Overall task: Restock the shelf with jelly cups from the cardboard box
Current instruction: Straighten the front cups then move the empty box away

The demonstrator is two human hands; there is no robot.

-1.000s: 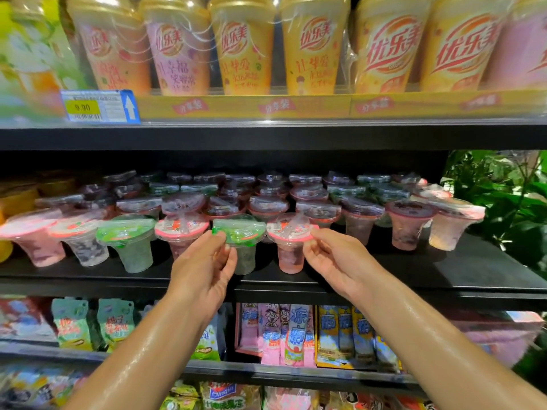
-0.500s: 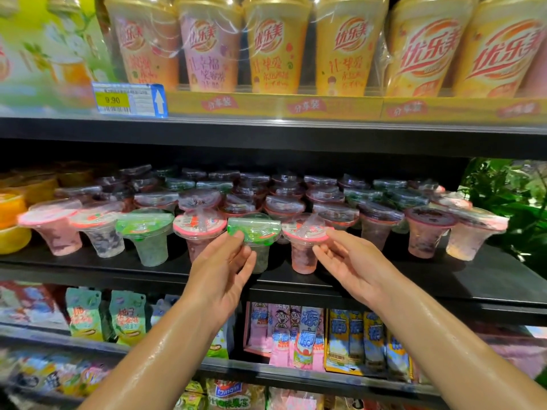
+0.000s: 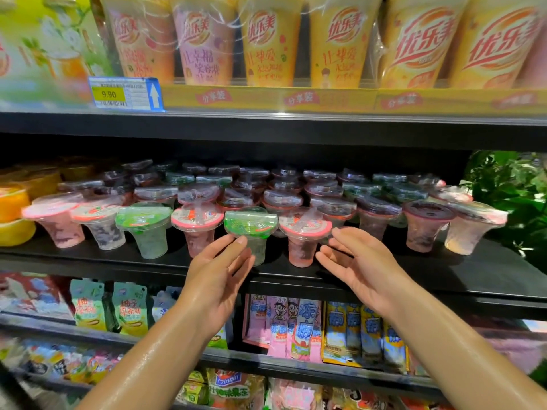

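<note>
Rows of clear jelly cups fill the black middle shelf (image 3: 444, 279). In the front row stand a green-lidded cup (image 3: 251, 224) and a pink-lidded cup (image 3: 305, 229) side by side. My left hand (image 3: 219, 273) has straight fingers, its fingertips at the green cup's lower rim. My right hand (image 3: 359, 261) is held flat with fingers extended, just right of the pink cup and apart from it. Neither hand holds anything. The cardboard box is out of view.
Tall milk-tea cups (image 3: 272, 39) and a price tag (image 3: 125, 93) line the shelf above. Snack pouches (image 3: 305, 327) hang on the shelves below. Orange cups (image 3: 13, 214) sit at the far left, green leaves (image 3: 509, 190) at the right.
Both hands have released the two front cups' lids and drawn back slightly, fingers straightening. The camera has shifted, so the shelf sits further right in view.
</note>
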